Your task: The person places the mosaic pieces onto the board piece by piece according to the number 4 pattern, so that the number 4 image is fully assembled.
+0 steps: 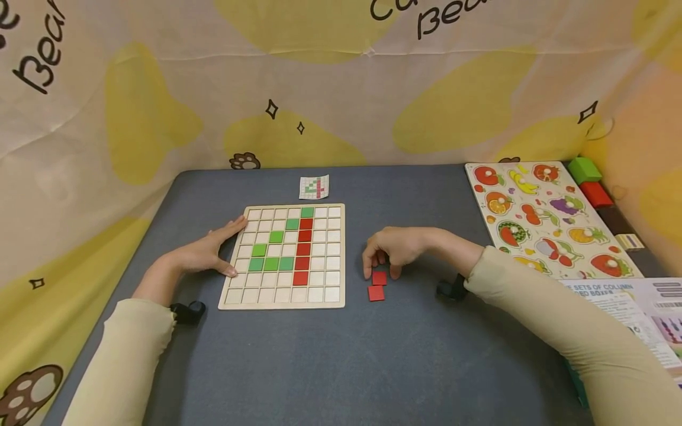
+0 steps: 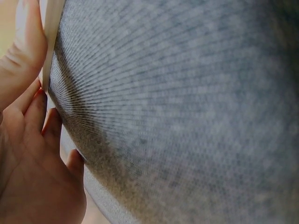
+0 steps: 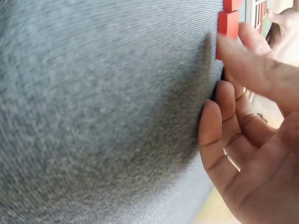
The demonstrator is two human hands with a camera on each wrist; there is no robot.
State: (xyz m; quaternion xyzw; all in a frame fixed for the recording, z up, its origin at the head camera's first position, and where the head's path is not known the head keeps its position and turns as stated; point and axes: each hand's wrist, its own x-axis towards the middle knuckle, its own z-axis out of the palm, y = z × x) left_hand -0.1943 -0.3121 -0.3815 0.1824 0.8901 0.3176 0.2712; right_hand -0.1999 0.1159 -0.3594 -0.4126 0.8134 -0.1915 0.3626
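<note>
A white-gridded wooden board [image 1: 326,296] lies on the table's left half, with several green tiles [image 1: 271,264] and a column of red tiles [image 1: 302,248] in its cells. My left hand [image 1: 205,251] rests at the board's left edge, fingers straight and spread, thumb touching the rim. To the right of the board, my right hand [image 1: 396,248] bends down over a red tile [image 1: 379,278]. Its thumb and index finger curl about that tile in the right wrist view, where the thumb [image 3: 247,65] partly covers it. A second red tile [image 1: 376,293] lies just nearer.
A small pattern card [image 1: 314,187] lies behind the board. At the right stand a fruit picture board [image 1: 554,219], a green block [image 1: 584,170], a red block [image 1: 595,194] and a printed box [image 1: 655,296]. A patterned cloth [image 1: 341,83] hangs along the table's back.
</note>
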